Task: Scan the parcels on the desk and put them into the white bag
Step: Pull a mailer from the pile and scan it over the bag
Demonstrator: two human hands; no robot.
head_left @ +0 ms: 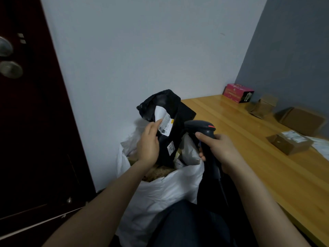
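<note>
- Left grip (148,143) is clamped on the black parcel (170,125) at the parcel's left edge. The fingertips reach the curled corner of its white label (164,124).
- The parcel stands upright out of that grip. Its lower end sits down in the mouth of the white bag (160,193), directly below both grips.
- Right grip (219,148) is wrapped round the handle of the black scanner (201,127), index finger laid along the front.
- The scanner head sits just left of and above the right grip, close beside the parcel's right edge. I cannot tell whether they touch.
- In the bag under the left grip I see brown packets (160,172) and a pale one, all partly hidden.
- The wooden surface (249,157) runs off to the right of the right grip.
- Well beyond that grip is a labelled brown box (292,143), with a larger carton (302,122) behind it.
- Farther off are a small brown packet (261,106) and a pink box (238,93) at the wall.
- A dark door (26,122) stands far left of the left grip.
</note>
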